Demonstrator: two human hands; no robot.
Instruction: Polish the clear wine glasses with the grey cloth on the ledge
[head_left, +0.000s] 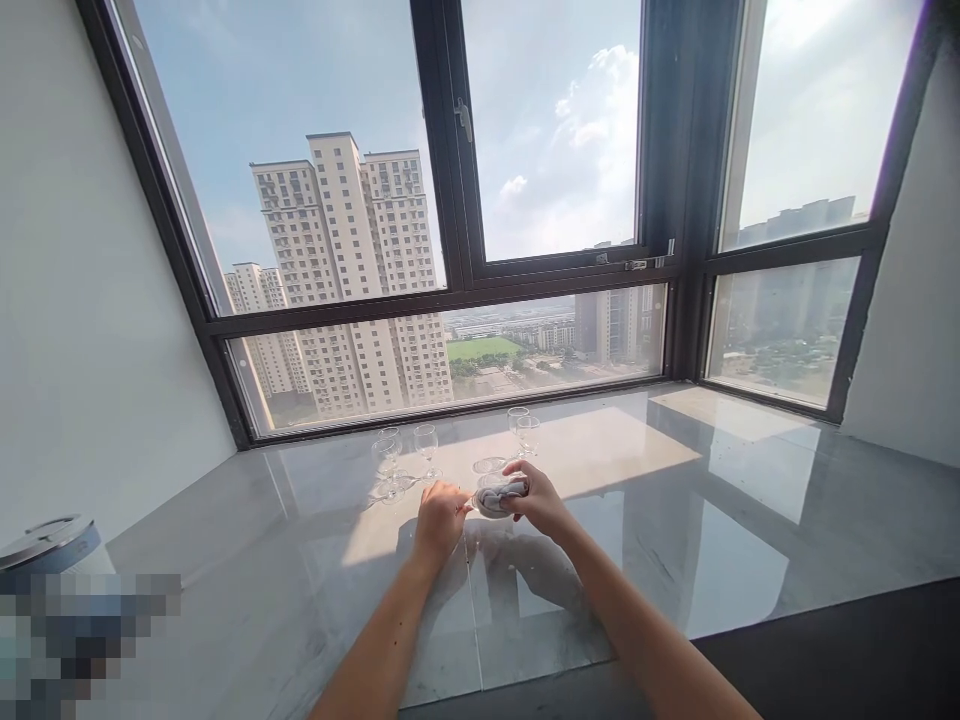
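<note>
A small stemmed glass [482,511] lies sideways between my hands, just above the sill. My left hand [441,515] is closed around its stem end. A grey-white cloth [501,494] is bunched at the bowl, and my right hand [531,497] grips it with bent fingers at the rim side. How far the cloth reaches inside the bowl is hard to tell. Beyond my left hand stand a clear stemmed glass [426,445] and a pair of overlapping glasses [386,460]. Another pair of glasses [527,432] stands behind my right hand, close to the window.
The glossy grey marble sill [637,560] carries bright window reflections and a few small drops near my hands. A round can-like container [60,545] stands at the far left, partly blurred out. Dark window frames [457,400] border the back; the sill's front edge [825,605] drops off below.
</note>
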